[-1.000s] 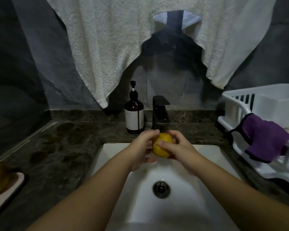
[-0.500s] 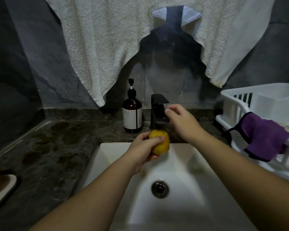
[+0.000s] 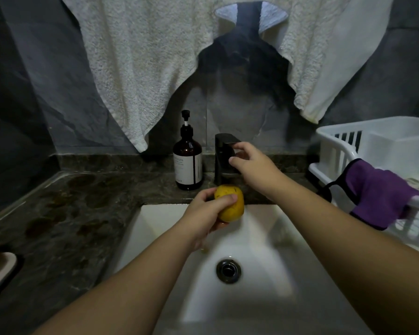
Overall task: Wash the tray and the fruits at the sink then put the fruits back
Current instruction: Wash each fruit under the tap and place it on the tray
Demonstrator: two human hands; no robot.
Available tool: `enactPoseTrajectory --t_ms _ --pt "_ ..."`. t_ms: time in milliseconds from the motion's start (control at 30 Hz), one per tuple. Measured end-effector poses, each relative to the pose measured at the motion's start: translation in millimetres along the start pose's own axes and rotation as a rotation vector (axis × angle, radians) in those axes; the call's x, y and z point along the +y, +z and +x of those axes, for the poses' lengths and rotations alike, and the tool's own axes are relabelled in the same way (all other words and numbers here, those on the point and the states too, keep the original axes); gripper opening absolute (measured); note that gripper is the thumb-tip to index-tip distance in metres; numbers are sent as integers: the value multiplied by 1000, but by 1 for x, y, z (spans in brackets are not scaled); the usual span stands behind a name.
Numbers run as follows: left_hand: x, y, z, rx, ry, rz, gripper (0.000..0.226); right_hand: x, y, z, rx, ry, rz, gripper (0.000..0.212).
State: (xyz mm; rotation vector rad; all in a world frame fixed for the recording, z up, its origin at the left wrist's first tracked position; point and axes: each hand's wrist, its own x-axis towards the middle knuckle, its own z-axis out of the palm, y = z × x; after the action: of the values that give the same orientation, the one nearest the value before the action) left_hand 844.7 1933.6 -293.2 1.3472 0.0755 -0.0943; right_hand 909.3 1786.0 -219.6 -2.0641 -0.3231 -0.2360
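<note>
At the far left edge, a pale tray (image 3: pixel 3 268) sits on the dark stone counter (image 3: pixel 65 223), its contents lost in shadow. A brown pump bottle (image 3: pixel 188 160) stands behind the white sink (image 3: pixel 155 228). Over the basin, the left hand (image 3: pixel 203 216) curls its fingers and thumb around a yellow fruit (image 3: pixel 230 204). The right hand (image 3: pixel 254 165) pinches the black faucet (image 3: pixel 224 158) handle. At right, a white dish rack (image 3: pixel 348 151) has a purple cloth (image 3: pixel 382 192) draped over its rim.

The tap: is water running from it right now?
Apparently off: no stream shows below the tap or over the yellow fruit. The right hand grips its handle.
</note>
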Motion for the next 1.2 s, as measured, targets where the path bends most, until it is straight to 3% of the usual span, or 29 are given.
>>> enactPoseTrajectory --t_ms 567,667,767,833,867,967,1033,1067,1200 --pt "-4 4 -4 -4 -4 56 67 -12 -3 -2 -80 42 60 39" --pt "-5 3 -3 -13 -13 59 66 -7 1 -12 25 115 119 13" --pt "-5 0 -1 -17 -4 34 65 8 9 -32 169 236 8 22" --pt "-5 -2 1 -17 15 39 65 21 14 -48 76 293 -123 35" --pt "-5 -2 2 -14 30 51 65 24 16 -55 -19 363 -65 45" --pt "-6 0 3 14 51 87 69 25 23 -69 -328 682 519 64" --pt "-5 4 3 20 16 191 57 26 25 -72 -346 703 699 56" --pt "-4 5 2 16 -23 267 52 27 26 -73 -310 662 671 52" --pt "-8 8 5 -23 -99 415 65 33 29 -71 -193 466 371 51"
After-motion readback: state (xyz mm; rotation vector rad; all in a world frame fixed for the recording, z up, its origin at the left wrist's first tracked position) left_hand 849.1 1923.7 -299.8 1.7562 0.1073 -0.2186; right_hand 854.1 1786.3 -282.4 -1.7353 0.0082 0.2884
